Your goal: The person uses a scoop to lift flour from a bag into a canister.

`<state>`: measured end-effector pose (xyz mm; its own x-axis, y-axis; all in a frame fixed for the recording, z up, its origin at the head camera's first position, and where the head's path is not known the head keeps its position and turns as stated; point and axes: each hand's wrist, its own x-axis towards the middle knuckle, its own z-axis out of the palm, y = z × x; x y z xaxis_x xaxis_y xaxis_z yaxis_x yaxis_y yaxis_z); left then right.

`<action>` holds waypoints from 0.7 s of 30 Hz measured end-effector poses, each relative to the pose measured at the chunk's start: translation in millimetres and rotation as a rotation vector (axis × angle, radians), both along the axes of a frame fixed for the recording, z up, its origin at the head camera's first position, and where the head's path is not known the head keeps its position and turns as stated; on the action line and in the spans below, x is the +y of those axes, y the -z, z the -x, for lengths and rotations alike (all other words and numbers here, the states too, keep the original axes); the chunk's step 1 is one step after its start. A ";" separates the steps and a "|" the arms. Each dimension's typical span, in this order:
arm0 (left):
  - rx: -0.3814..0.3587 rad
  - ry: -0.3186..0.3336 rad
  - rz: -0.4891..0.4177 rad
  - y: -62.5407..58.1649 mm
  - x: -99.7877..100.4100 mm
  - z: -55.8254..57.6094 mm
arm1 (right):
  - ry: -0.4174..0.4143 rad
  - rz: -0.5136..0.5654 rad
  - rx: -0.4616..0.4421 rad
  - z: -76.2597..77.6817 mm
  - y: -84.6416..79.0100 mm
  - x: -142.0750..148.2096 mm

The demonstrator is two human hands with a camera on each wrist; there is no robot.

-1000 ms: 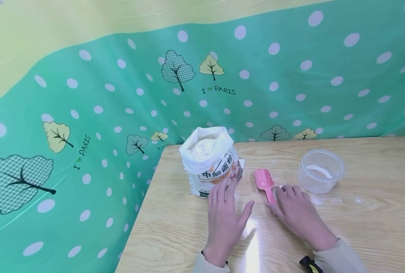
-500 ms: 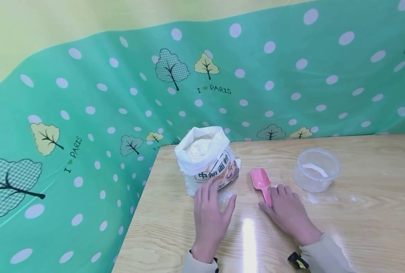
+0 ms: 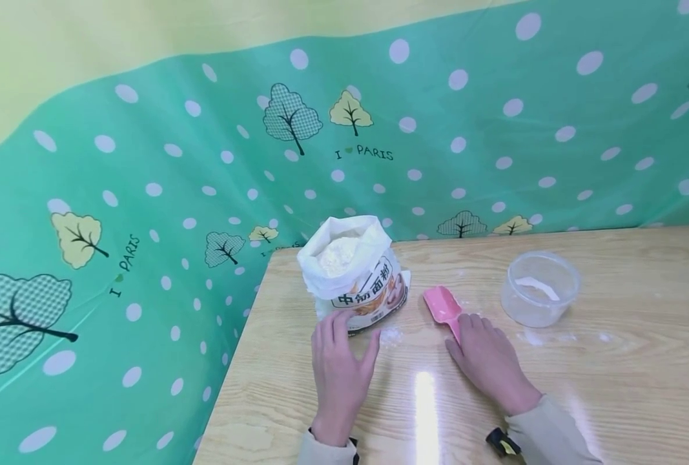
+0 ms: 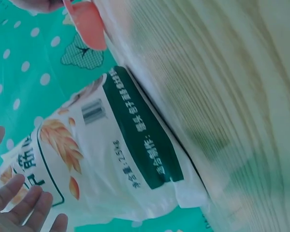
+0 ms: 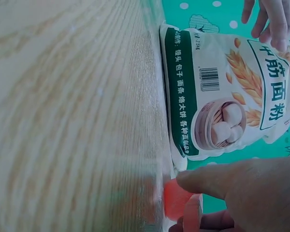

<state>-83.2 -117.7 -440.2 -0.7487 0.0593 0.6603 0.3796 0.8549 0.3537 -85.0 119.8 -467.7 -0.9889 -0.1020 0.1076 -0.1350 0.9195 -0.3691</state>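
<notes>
An open white bag of flour (image 3: 373,297) stands upright at the table's back left, with flour (image 3: 338,257) showing inside its folded-down mouth. My left hand (image 3: 339,371) hovers before the bag's lower left front, fingers loosely bent and thumb spread, holding nothing. In the left wrist view those fingers (image 4: 31,203) overlap the printed front. On the table to the right of the bag lies a pink scoop (image 3: 442,305), its bowl toward the back. My right hand (image 3: 488,361) grips the scoop's handle, with the thumb along its left side; the palm hides the handle's end.
Right of the scoop stands a clear round plastic tub (image 3: 521,309) with a white strip inside. Flour traces (image 3: 390,336) dust the wooden table (image 3: 274,394). A green dotted cloth (image 3: 228,174) hangs behind and to the left.
My left hand has moved left along the front of the bag, uncovering more of its print. The right hand has closed in around the scoop's handle. The head view has shifted slightly.
</notes>
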 end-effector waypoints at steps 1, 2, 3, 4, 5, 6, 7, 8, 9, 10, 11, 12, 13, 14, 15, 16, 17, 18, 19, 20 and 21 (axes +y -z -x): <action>0.003 -0.002 -0.002 0.0 -1.7 0.5 | 0.000 -0.002 -0.005 0.3 -0.1 -0.5; 0.006 -0.005 -0.005 -0.2 -3.3 1.0 | 0.000 -0.004 -0.007 0.7 0.2 -0.9; 0.006 -0.007 -0.010 -0.3 -4.7 1.5 | -0.002 -0.004 -0.004 1.0 0.7 -1.0; 0.004 -0.011 -0.011 -0.4 -6.1 2.0 | -0.006 -0.001 0.006 1.3 1.2 -1.0; 0.003 -0.012 -0.018 -0.3 -7.4 2.5 | -0.010 0.003 0.022 1.5 1.9 -0.9; 0.000 -0.016 -0.022 -0.3 -8.6 2.9 | -0.015 0.011 0.038 1.8 2.5 -0.6; -0.005 -0.020 -0.026 -0.2 -9.4 3.2 | -0.021 0.021 0.051 1.6 3.3 0.1; -0.009 -0.025 -0.030 0.0 -10.4 3.5 | -0.028 0.029 0.065 1.4 4.1 0.7; -0.014 -0.031 -0.031 0.3 -11.4 3.8 | -0.036 0.034 0.075 1.2 4.5 1.4; -0.014 -0.036 -0.032 0.7 -12.4 4.3 | -0.041 0.039 0.079 1.0 4.7 1.9; -0.012 -0.040 -0.034 1.0 -13.6 4.7 | -0.045 0.043 0.079 0.9 4.7 2.5; -0.017 -0.049 -0.034 1.2 -14.8 4.9 | -0.049 0.044 0.075 0.7 4.5 2.9; -0.021 -0.054 -0.035 1.4 -16.1 5.3 | -0.053 0.042 0.072 0.6 4.2 3.3; -0.024 -0.061 -0.034 1.5 -17.4 5.5 | -0.057 0.039 0.071 0.7 3.8 3.6; -0.027 -0.064 -0.035 1.6 -18.6 5.7 | -0.059 0.039 0.066 0.7 3.3 3.8; -0.031 -0.068 -0.039 1.8 -19.9 5.8 | -0.059 0.040 0.062 0.7 2.9 4.0; -0.045 -0.071 -0.047 1.8 -21.3 5.9 | -0.060 0.035 0.059 0.7 2.5 4.1; -0.061 -0.076 -0.054 1.7 -22.6 6.1 | -0.062 0.031 0.057 0.7 2.0 4.2; -0.074 -0.078 -0.062 1.7 -23.9 6.4 | -0.063 0.027 0.053 0.7 1.7 4.2; -0.093 -0.081 -0.072 1.8 -25.2 6.8 | -0.062 0.023 0.051 0.7 1.5 4.2; -0.118 -0.083 -0.085 1.9 -26.4 7.4 | -0.059 0.021 0.047 0.6 1.2 4.1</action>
